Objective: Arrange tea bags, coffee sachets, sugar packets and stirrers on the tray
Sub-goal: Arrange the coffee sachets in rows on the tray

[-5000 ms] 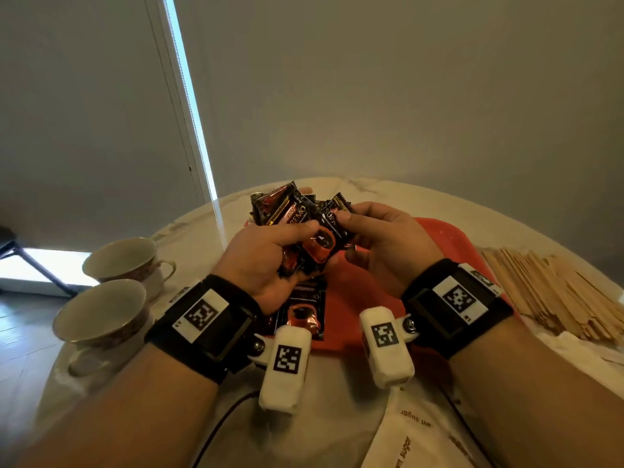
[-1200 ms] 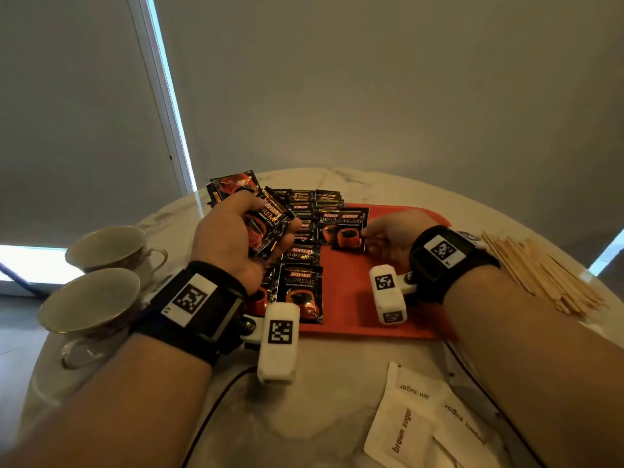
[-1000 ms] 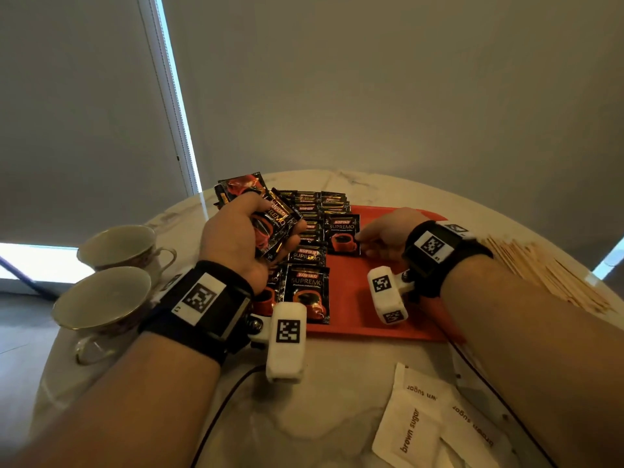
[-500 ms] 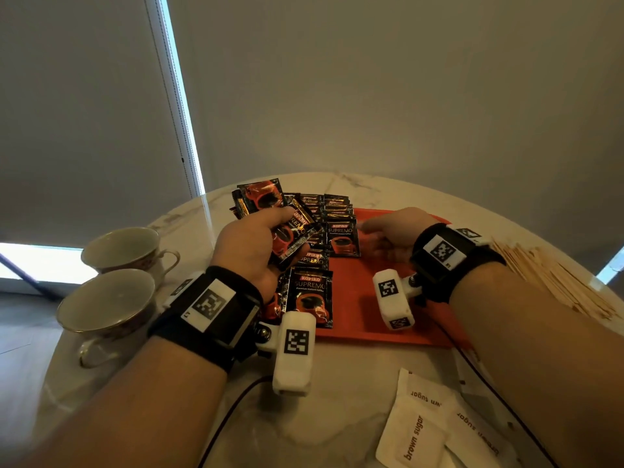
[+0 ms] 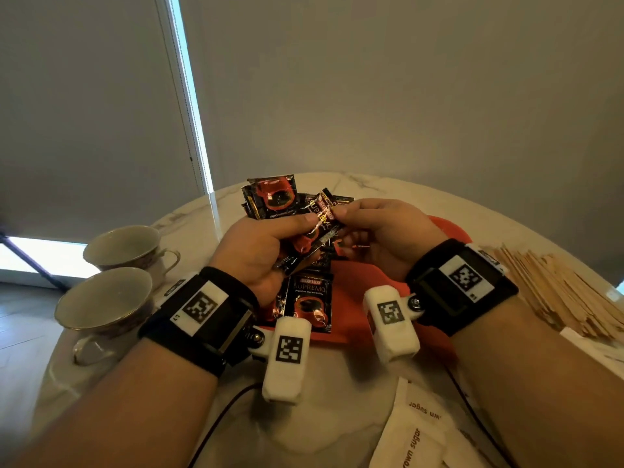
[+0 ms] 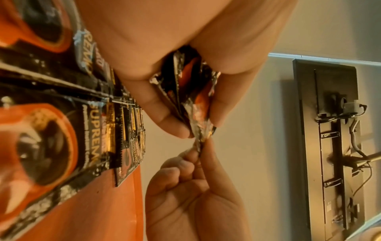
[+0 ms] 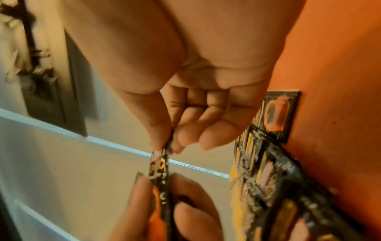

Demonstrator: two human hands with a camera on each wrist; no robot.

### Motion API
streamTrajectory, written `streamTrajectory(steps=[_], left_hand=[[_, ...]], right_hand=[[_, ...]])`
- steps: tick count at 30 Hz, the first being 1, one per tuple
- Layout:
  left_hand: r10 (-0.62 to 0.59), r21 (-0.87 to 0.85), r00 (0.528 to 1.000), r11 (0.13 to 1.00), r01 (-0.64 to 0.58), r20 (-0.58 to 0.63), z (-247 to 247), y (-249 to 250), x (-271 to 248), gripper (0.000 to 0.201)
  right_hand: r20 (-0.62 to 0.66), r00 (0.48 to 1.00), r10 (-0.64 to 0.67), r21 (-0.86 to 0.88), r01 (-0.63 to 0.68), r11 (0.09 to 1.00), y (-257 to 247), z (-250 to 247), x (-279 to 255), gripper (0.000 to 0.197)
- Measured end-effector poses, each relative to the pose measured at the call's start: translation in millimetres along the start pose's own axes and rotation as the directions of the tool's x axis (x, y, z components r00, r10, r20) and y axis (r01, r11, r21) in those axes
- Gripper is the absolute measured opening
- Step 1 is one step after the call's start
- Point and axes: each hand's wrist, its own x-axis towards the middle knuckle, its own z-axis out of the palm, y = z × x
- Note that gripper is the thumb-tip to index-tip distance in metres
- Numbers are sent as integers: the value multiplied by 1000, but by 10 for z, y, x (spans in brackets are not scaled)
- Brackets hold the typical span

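Foil coffee sachets (image 5: 270,201) fanned in my left hand (image 5: 260,244) – right hand (image 5: 381,231), back from laying one on orange tray (image 5: 449,228), now pinches next sachet (image 5: 324,214) off stack. Rows growing; sugar packets (image 5: 415,440), stirrers (image 5: 553,285) off tray.

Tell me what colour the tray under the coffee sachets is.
Orange-red. The tray shows best in the head view, with black coffee sachets lying on it.

Two cups (image 5: 111,275), one tray (image 5: 354,298), two hands (image 5: 385,238).

Home: marble table (image 5: 388,194), teacups (image 5: 101,298)
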Motion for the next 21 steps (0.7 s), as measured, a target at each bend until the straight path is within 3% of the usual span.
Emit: streamTrajectory(steps=[5, 7, 12, 17, 21], left_hand=[[9, -26, 997, 1000, -7, 71, 24, 29, -57, 21], [11, 12, 997, 1000, -12, 71, -3, 37, -48, 29], [26, 38, 1000, 999, -26, 0, 3, -3, -12, 18], [29, 1, 997, 1000, -29, -71, -4, -58, 36, 14], [0, -60, 997, 998, -4, -76, 0, -35, 44, 19]], right_hand=[[-11, 1000, 22, 178, -20, 984, -30, 13, -1, 13], [-24, 1000, 8, 132, -5, 991, -23, 19, 4, 13], [-107, 993, -46, 23, 49, 999, -11, -16, 27, 25], [85, 995, 51, -12, -50, 999, -15, 3, -22, 14], [14, 1000, -1, 44, 0, 999, -65, 44, -36, 9]])
